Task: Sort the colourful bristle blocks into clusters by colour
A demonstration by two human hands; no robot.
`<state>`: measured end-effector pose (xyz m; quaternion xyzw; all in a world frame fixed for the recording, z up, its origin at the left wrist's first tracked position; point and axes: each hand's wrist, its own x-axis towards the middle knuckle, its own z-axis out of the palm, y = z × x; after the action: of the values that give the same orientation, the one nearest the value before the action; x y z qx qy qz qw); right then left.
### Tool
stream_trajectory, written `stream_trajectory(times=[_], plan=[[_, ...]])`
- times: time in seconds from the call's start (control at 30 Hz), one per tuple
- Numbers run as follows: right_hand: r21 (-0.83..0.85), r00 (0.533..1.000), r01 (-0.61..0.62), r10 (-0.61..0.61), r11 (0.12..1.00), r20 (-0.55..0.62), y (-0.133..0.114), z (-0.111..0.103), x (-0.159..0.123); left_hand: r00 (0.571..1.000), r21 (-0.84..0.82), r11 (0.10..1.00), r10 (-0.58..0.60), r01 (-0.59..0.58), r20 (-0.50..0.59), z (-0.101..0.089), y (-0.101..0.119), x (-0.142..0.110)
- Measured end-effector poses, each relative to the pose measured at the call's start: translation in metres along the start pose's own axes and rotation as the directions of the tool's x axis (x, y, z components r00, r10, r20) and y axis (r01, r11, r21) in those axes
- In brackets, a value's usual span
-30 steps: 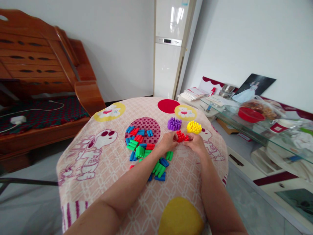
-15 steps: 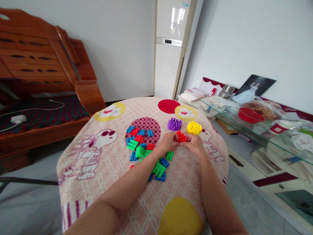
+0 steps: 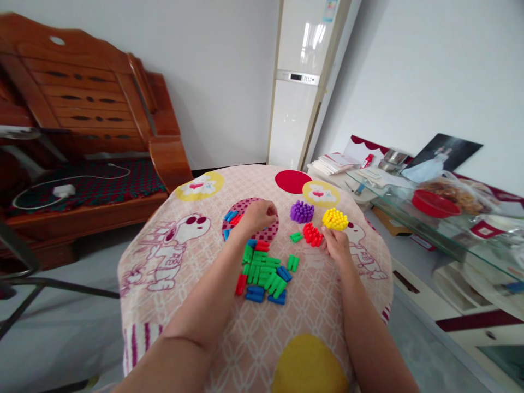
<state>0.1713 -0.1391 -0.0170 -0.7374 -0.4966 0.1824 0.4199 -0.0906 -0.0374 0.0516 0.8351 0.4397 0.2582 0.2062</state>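
Note:
My left hand (image 3: 262,214) is over the dotted purple circle on the cloth, its fingers curled together. Whatever lies between those fingertips is hidden. My right hand (image 3: 336,244) holds the right edge of a bunch of upright red plastic pieces (image 3: 313,234), thumb and finger against it. Just behind stand a purple bunch (image 3: 302,212) and a yellow bunch (image 3: 334,219). A small green piece (image 3: 296,237) lies left of the red bunch. Loose green pieces (image 3: 262,270), blue pieces (image 3: 254,295) and red pieces (image 3: 241,284) lie in a pile by my left forearm, which covers part of it.
A patterned cloth covers the round table (image 3: 315,305). To the right is a glass shelf (image 3: 393,202) with a red bowl (image 3: 436,203), papers and bags. A wooden bench (image 3: 94,103) stands at left, and a tall white cabinet-like unit (image 3: 292,120) at the back.
My left hand has let go of the red bunch and moved left to the dotted circle. My right hand stays at the red bunch. The whole view has shifted, with things appearing further right.

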Motion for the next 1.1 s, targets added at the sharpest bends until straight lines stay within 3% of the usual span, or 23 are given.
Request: stream_trajectory(times=[0.07,0.17,0.3,0.4,0.5,0.6,0.7,0.8,0.9,1.1], plan=[[-0.008,0.999,0.037,-0.037,0.999,0.009,0.000,0.002,0.000,0.980,0.151,0.974,-0.152,0.171,-0.127,-0.023,-0.024,-0.004],[-0.015,0.998,0.056,-0.056,0.998,0.018,0.002,0.004,0.002,0.941,0.282,0.899,-0.304,0.335,-0.147,-0.037,-0.056,-0.010],[-0.034,0.999,0.052,-0.052,0.998,-0.001,0.005,0.005,0.003,0.929,0.339,0.866,-0.351,0.369,-0.115,-0.026,-0.074,-0.013],[-0.022,0.999,0.046,-0.046,0.999,-0.015,0.008,0.005,0.004,0.927,0.372,0.850,-0.359,0.373,-0.109,-0.020,-0.074,-0.011],[0.006,0.999,0.035,-0.035,0.999,-0.013,0.011,0.007,0.005,0.926,0.344,0.861,-0.366,0.373,-0.089,-0.025,-0.070,-0.010],[0.013,0.999,0.038,-0.038,0.999,-0.018,0.013,0.007,0.006,0.942,0.216,0.917,-0.314,0.334,-0.123,-0.032,-0.060,-0.006],[-0.002,0.999,0.046,-0.046,0.999,-0.019,0.013,0.007,0.006,0.972,0.012,0.976,-0.216,0.218,-0.090,-0.024,-0.038,-0.001],[-0.017,0.998,0.053,-0.053,0.998,-0.018,0.013,0.007,0.006,0.995,-0.178,0.981,-0.067,0.078,0.069,0.000,-0.010,0.002],[-0.023,0.999,0.045,-0.046,0.999,-0.019,0.013,0.007,0.007,0.979,-0.224,0.974,0.023,0.023,0.202,0.030,0.014,0.002],[-0.014,0.999,0.049,-0.049,0.999,-0.008,0.011,0.007,0.005,0.946,-0.208,0.964,0.217,-0.168,0.242,0.073,0.026,0.001]])
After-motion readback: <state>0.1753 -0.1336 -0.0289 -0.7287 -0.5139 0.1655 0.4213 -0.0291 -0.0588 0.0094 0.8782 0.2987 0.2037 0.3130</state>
